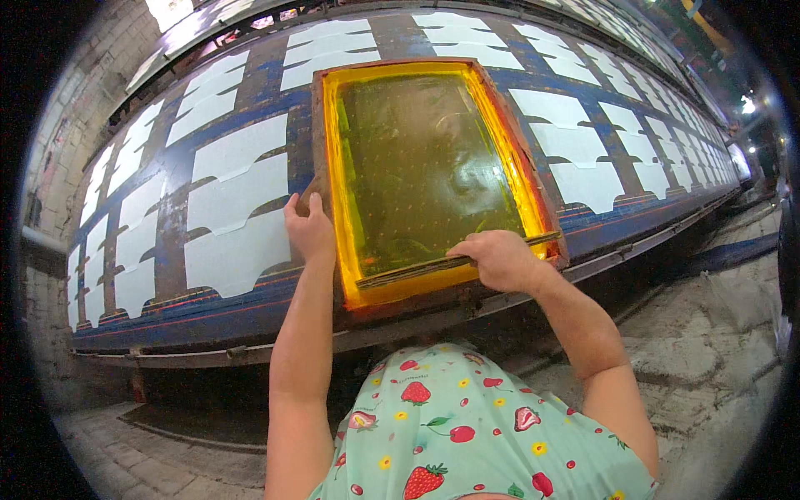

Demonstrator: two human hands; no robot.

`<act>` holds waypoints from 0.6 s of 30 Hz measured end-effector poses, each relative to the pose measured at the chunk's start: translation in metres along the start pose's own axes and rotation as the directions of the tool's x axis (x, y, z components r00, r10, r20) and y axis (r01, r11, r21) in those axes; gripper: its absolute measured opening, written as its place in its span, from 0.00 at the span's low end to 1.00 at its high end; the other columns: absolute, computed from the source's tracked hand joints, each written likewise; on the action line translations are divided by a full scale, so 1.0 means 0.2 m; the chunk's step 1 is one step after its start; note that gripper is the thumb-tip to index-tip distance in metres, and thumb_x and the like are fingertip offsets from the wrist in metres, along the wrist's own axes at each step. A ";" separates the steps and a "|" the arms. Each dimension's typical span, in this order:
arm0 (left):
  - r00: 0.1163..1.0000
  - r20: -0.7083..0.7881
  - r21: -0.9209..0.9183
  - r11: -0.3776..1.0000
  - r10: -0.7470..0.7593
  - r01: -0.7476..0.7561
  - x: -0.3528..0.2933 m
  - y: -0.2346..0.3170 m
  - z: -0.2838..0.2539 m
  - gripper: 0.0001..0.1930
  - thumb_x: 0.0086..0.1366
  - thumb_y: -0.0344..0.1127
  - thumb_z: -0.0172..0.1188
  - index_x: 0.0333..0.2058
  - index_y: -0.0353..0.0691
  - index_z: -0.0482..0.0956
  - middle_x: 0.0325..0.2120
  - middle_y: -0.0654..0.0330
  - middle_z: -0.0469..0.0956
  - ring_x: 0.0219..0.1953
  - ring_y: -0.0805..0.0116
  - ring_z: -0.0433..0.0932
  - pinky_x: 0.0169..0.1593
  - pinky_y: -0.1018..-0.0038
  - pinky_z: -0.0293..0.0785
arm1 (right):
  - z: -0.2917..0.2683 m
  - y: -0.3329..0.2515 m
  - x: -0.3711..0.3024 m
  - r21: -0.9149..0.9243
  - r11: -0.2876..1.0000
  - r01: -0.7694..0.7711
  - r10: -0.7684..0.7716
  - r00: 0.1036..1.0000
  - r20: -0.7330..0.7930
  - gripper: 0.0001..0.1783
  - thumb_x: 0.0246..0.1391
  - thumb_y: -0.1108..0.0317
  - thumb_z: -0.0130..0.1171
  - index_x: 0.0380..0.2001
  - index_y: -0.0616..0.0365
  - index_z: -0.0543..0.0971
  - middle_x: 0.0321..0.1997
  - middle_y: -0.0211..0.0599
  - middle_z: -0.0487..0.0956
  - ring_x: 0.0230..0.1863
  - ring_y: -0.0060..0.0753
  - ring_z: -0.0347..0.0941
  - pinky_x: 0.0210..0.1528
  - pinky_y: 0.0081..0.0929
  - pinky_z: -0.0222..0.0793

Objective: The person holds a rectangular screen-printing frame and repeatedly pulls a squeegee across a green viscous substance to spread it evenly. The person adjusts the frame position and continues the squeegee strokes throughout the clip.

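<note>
A screen printing frame (327, 158) with yellow-edged mesh lies on the long table in front of me. Its mesh has a dark olive middle, dotted and shiny. My right hand (502, 260) is closed over a long thin squeegee (408, 271), which spans the near end of the mesh from side to side. At the frame's left side, my left hand (310, 229) has thumb and finger around a small brown piece on its edge; the fingers' undersides are hidden. White cut fabric pieces (237, 208) lie flat left of the frame, with more fabric pieces (575, 154) to its right.
Rows of white pieces cover the dark blue-stained table (275, 321), which runs far to the right. A metal rail (600, 265) follows its near edge. Another long table (196, 32) stands beyond. Brick wall (100, 79) is at left, and rough floor (700, 333) at right.
</note>
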State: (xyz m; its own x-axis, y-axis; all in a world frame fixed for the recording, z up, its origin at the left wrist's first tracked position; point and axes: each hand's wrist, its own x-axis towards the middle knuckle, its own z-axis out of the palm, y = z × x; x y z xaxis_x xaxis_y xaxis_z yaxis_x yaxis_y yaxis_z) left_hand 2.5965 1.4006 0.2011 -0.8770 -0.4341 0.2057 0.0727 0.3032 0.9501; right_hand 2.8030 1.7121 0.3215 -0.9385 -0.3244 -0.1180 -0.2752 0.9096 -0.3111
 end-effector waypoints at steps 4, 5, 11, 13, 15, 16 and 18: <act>1.000 0.012 -0.021 0.999 -0.025 0.025 0.00 0.02 0.00 0.31 0.70 0.46 0.71 0.65 0.32 0.78 0.62 0.39 0.78 0.65 0.42 0.76 0.70 0.54 0.71 | 0.01 -0.04 -0.08 -0.048 0.998 -0.027 0.027 1.000 -0.005 0.25 0.56 0.74 0.61 0.57 0.46 0.87 0.49 0.44 0.88 0.54 0.56 0.85 0.57 0.53 0.81; 1.000 0.010 -0.035 0.999 -0.011 0.011 -0.01 0.02 0.00 0.30 0.70 0.46 0.71 0.64 0.33 0.78 0.61 0.40 0.78 0.64 0.42 0.76 0.70 0.53 0.71 | 0.04 -0.06 -0.10 -0.058 0.998 -0.033 0.032 0.999 -0.019 0.25 0.56 0.75 0.61 0.57 0.47 0.87 0.50 0.44 0.88 0.54 0.55 0.85 0.56 0.53 0.81; 0.998 -0.039 0.070 0.996 0.055 -0.052 -0.02 0.00 0.02 0.28 0.70 0.43 0.72 0.61 0.31 0.79 0.55 0.42 0.84 0.57 0.47 0.83 0.64 0.57 0.77 | 0.22 -0.13 -0.20 -0.072 0.997 -0.007 -0.012 0.964 -0.264 0.26 0.55 0.78 0.61 0.56 0.48 0.88 0.53 0.41 0.89 0.55 0.51 0.85 0.58 0.48 0.80; 0.997 -0.031 0.096 0.993 0.075 -0.072 -0.02 0.01 0.01 0.28 0.70 0.43 0.71 0.62 0.30 0.78 0.56 0.43 0.83 0.57 0.47 0.83 0.64 0.57 0.77 | 0.25 -0.13 -0.19 -0.070 0.997 0.031 -0.053 0.939 -0.339 0.25 0.55 0.78 0.61 0.55 0.49 0.89 0.54 0.38 0.89 0.55 0.49 0.85 0.59 0.45 0.79; 0.999 -0.003 0.038 0.999 0.036 -0.036 -0.03 0.02 0.00 0.28 0.71 0.43 0.71 0.62 0.30 0.78 0.56 0.43 0.83 0.57 0.47 0.83 0.65 0.57 0.77 | 0.25 -0.10 -0.15 -0.086 0.995 0.048 -0.077 0.923 -0.377 0.24 0.55 0.78 0.61 0.55 0.50 0.89 0.54 0.38 0.89 0.55 0.48 0.85 0.59 0.44 0.79; 1.000 0.003 0.008 1.000 0.022 -0.022 -0.02 0.03 0.00 0.28 0.71 0.43 0.71 0.62 0.30 0.78 0.56 0.43 0.83 0.57 0.47 0.83 0.65 0.57 0.76 | 0.25 -0.07 -0.11 -0.099 0.993 0.067 -0.102 0.911 -0.400 0.24 0.55 0.78 0.61 0.55 0.51 0.88 0.55 0.38 0.89 0.55 0.47 0.85 0.59 0.44 0.80; 0.999 0.035 -0.015 1.000 0.028 -0.027 -0.03 0.04 -0.01 0.28 0.72 0.41 0.70 0.63 0.30 0.77 0.58 0.44 0.82 0.59 0.49 0.81 0.67 0.59 0.75 | 0.24 0.00 -0.01 -0.134 0.988 0.081 -0.133 0.887 -0.442 0.24 0.55 0.78 0.61 0.55 0.51 0.88 0.54 0.37 0.88 0.55 0.47 0.85 0.59 0.43 0.80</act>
State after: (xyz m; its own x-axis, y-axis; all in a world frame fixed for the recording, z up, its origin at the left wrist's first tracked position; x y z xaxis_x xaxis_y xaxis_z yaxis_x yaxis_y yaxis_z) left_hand 2.6033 1.4046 0.2075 -0.8909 -0.3952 0.2238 0.1041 0.3018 0.9477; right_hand 2.8147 1.6994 0.2765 -0.8880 -0.2942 0.3535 -0.3761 0.9069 -0.1901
